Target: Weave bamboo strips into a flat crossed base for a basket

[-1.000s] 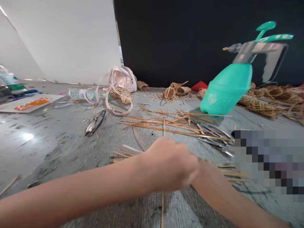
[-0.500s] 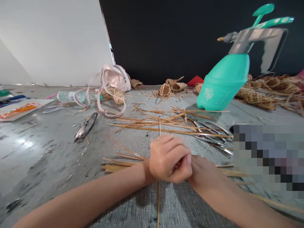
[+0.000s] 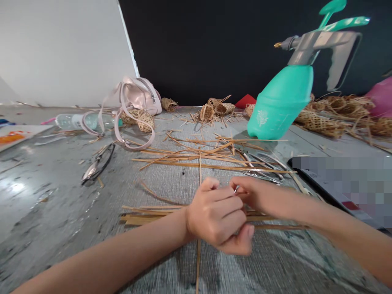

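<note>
Strips (image 3: 143, 218) beneath both hands (image 3: 219, 216).

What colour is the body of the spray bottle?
The spray bottle body is turquoise green, clearest in the head view.

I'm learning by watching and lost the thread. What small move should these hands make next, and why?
I'd probably ease the right hand slightly aside: it and the curled left hand are close together over the crosswise strips, hiding their middle, so how they lie there can't be checked.
</note>
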### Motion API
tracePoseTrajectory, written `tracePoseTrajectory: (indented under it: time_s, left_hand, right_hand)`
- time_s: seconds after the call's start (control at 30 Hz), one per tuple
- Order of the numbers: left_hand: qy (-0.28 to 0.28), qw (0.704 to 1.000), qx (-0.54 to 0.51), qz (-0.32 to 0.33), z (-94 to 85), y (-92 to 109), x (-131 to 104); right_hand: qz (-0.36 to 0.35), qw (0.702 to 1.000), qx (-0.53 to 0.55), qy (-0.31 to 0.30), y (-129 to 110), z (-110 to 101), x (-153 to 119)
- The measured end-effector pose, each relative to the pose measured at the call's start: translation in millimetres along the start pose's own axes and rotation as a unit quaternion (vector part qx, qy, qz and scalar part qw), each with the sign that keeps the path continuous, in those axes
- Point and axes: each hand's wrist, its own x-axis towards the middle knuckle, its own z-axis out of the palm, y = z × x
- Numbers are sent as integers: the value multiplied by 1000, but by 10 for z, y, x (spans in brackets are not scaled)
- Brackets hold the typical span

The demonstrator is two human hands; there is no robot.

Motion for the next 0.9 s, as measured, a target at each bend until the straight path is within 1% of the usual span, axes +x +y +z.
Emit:
tracePoseTrajectory:
  time_s: [0.03,0.1,0.2,0.27,0.33,0.47,0.6,0.73,0.9]
  left_hand:
    - [-19,1000,-4,10,7,3,-1]
    - [-57,998,-16,14,28,-6,-7]
    - [-114,992,-34,-33,59,-45,-22]
    - [-148,985,-47,-71,67,-74,-29]
    - [-180,977,-63,-93,63,-93,-29]
    - [-239,961,-84,-111,47,-99,-12]
    - [-286,945,-87,-132,42,-97,30]
    - [-319,931,-90,-153,35,-103,75]
    - [-340,916,-99,-190,13,-125,108]
  right_hand:
    - [7,1000,7,-7,28,-82,-34]
    - [28,1000,8,1,89,-226,-121]
    - [59,997,-24,39,170,-337,-269]
    - [71,995,-58,47,214,-332,-358]
    - [77,992,-87,46,258,-290,-423]
    - [67,993,-96,34,353,-194,-478]
    - [37,995,-85,22,429,-145,-490]
    - [12,996,-83,11,478,-136,-492]
    - [-50,990,-134,9,504,-116,-496]
